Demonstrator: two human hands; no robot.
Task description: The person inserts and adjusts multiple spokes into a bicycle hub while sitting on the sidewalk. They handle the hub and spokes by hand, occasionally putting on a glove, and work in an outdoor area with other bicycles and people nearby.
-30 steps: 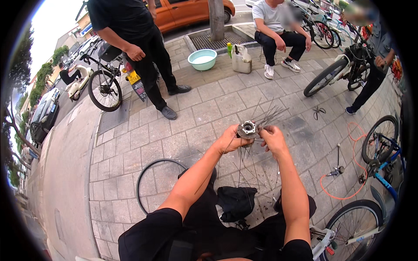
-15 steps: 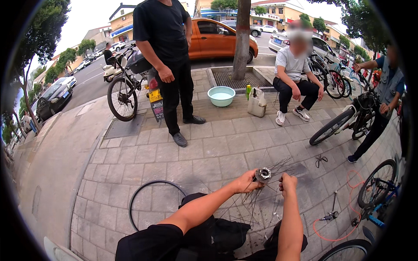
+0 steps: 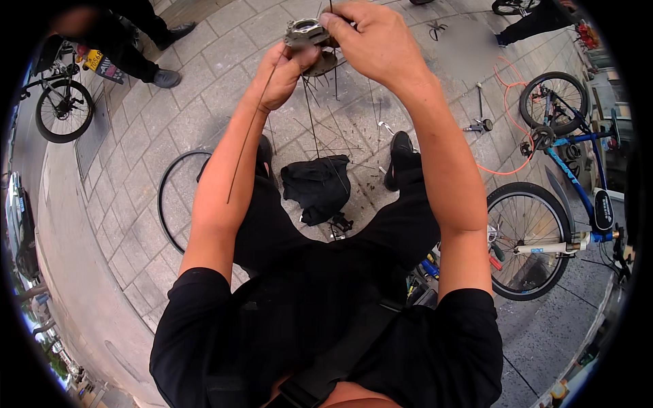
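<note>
My left hand (image 3: 282, 76) is closed around a bicycle hub (image 3: 305, 30), held up in front of me at the top of the view. Thin metal spokes hang from it, and one long spoke (image 3: 253, 121) slants down across my left forearm. Against the hub's right side, my right hand (image 3: 375, 42) is closed in a pinch on a thin spoke (image 3: 336, 80), partly hidden by the fingers. Below the hub, between my feet, a crumpled black cloth (image 3: 316, 185) lies on the paving.
A black wheel rim (image 3: 161, 197) lies left of my leg. To the right are a blue bicycle (image 3: 570, 170), an orange hose (image 3: 507, 102) and a gauge-like tool (image 3: 481, 125). A person's shoe (image 3: 166, 78) stands at upper left; scissors-like tool (image 3: 437, 30) at the top.
The view has tilted down toward my body. My right hand, apart from the hub before, is now up against it. My left hand still holds the hub.
</note>
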